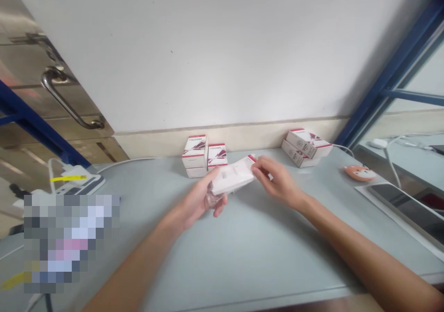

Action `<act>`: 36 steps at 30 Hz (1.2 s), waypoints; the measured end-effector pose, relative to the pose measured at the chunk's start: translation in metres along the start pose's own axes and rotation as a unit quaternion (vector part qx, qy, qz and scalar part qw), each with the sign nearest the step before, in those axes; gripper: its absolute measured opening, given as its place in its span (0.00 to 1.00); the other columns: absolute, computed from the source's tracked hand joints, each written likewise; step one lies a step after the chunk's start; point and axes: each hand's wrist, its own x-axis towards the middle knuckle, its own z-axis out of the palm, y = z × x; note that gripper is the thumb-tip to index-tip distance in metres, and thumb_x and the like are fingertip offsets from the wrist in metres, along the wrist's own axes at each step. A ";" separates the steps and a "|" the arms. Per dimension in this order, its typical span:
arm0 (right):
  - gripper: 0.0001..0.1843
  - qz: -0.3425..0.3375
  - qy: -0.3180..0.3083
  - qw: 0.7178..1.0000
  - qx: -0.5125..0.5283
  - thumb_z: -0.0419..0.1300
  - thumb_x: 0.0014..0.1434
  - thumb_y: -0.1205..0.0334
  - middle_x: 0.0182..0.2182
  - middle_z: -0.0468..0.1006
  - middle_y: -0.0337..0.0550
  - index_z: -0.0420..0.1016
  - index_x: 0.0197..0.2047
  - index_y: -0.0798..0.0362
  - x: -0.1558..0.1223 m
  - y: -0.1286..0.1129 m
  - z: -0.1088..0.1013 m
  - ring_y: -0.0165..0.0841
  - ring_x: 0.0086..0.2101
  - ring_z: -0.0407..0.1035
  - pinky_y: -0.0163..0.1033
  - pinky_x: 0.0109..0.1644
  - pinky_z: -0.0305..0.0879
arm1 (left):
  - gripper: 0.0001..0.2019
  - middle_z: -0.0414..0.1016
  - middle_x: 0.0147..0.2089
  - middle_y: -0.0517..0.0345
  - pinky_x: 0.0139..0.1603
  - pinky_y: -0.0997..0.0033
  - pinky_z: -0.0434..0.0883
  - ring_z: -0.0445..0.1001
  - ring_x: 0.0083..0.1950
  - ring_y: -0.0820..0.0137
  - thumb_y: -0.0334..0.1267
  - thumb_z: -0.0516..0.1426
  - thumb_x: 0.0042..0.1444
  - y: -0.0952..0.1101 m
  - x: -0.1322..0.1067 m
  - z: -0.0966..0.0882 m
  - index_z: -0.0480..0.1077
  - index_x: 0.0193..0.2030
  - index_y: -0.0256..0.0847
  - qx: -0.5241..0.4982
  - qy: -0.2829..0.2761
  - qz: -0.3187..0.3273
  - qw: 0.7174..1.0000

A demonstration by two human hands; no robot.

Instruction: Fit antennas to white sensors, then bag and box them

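Both of my hands hold a white box (232,175) with a red-edged end, a little above the table and blurred by motion. My left hand (198,201) grips its lower left end, where a bit of clear plastic (213,197) shows. My right hand (277,180) pinches the far right end with its fingers. Behind the hands stand white and red boxes (194,152), with a smaller one (217,157) beside them. Further right, a second group of similar boxes (305,144) lies stacked and tilted.
The pale grey table (263,247) meets a white wall (208,48) at the back. A white cable (125,162) runs along it. At right lie an orange fox-faced pad (360,173) and a dark tablet (402,205). A pixelated patch (71,242) covers the left front.
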 end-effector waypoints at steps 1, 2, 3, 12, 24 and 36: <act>0.14 0.011 0.003 1.000 0.010 0.53 0.75 0.56 0.32 0.70 0.40 0.67 0.36 0.49 0.000 -0.002 0.000 0.33 0.32 0.63 0.39 0.36 0.59 | 0.27 0.76 0.27 0.58 0.26 0.69 0.66 0.68 0.19 0.71 0.64 0.52 0.68 0.001 0.000 -0.001 0.74 0.52 0.41 -0.037 -0.023 -0.009 0.999; 0.15 0.029 0.005 0.999 0.024 0.52 0.75 0.54 0.33 0.70 0.40 0.67 0.36 0.49 0.001 -0.003 0.000 0.33 0.31 0.63 0.39 0.36 0.59 | 0.26 0.77 0.28 0.57 0.25 0.68 0.65 0.68 0.19 0.70 0.63 0.52 0.68 0.003 0.000 -0.002 0.73 0.54 0.41 -0.069 -0.041 -0.007 0.997; 0.16 0.053 0.007 0.998 0.043 0.52 0.75 0.51 0.32 0.70 0.40 0.67 0.37 0.49 0.001 -0.005 0.000 0.32 0.31 0.63 0.39 0.36 0.59 | 0.26 0.78 0.30 0.56 0.25 0.68 0.64 0.69 0.19 0.70 0.62 0.53 0.67 0.004 0.000 -0.003 0.73 0.55 0.42 -0.097 -0.053 0.004 0.994; 0.27 0.238 -0.053 0.949 0.200 0.52 0.72 0.36 0.24 0.66 0.34 0.63 0.31 0.49 0.004 -0.019 -0.003 0.30 0.27 0.60 0.37 0.33 0.58 | 0.25 0.83 0.45 0.50 0.37 0.61 0.72 0.78 0.31 0.65 0.52 0.70 0.53 -0.006 0.001 -0.010 0.74 0.55 0.48 -0.047 -0.097 0.127 0.986; 0.15 -0.049 -0.014 0.997 -0.062 0.49 0.77 0.55 0.39 0.74 0.46 0.71 0.39 0.49 -0.005 -0.018 0.013 0.36 0.38 0.67 0.41 0.41 0.62 | 0.31 0.54 0.14 0.69 0.23 0.74 0.62 0.61 0.18 0.73 0.72 0.55 0.61 -0.021 0.023 -0.002 0.70 0.32 0.42 -0.047 0.143 0.038 0.988; 0.21 0.005 -0.047 0.999 -0.024 0.67 0.65 0.40 0.38 0.74 0.40 0.69 0.39 0.48 -0.004 -0.026 0.001 0.32 0.32 0.66 0.38 0.35 0.60 | 0.28 0.43 0.11 0.71 0.17 0.74 0.52 0.49 0.15 0.75 0.67 0.58 0.59 -0.013 0.021 0.001 0.63 0.23 0.45 -0.031 0.139 0.014 0.990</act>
